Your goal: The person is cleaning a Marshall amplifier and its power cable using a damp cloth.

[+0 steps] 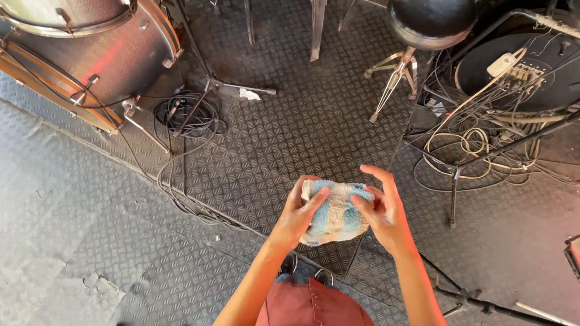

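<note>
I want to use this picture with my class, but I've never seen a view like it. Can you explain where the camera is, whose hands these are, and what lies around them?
The camera sits on a person's head and looks down, so both arms are their own. The left hand and right hand together grip a bunched blue and white cloth at waist height. Below is a grey tread-pattern floor mat. At upper left stands a bass drum, with a coiled black cable beside it. At the top is a round black stool, and to the right lie tangled pale cables.
</note>
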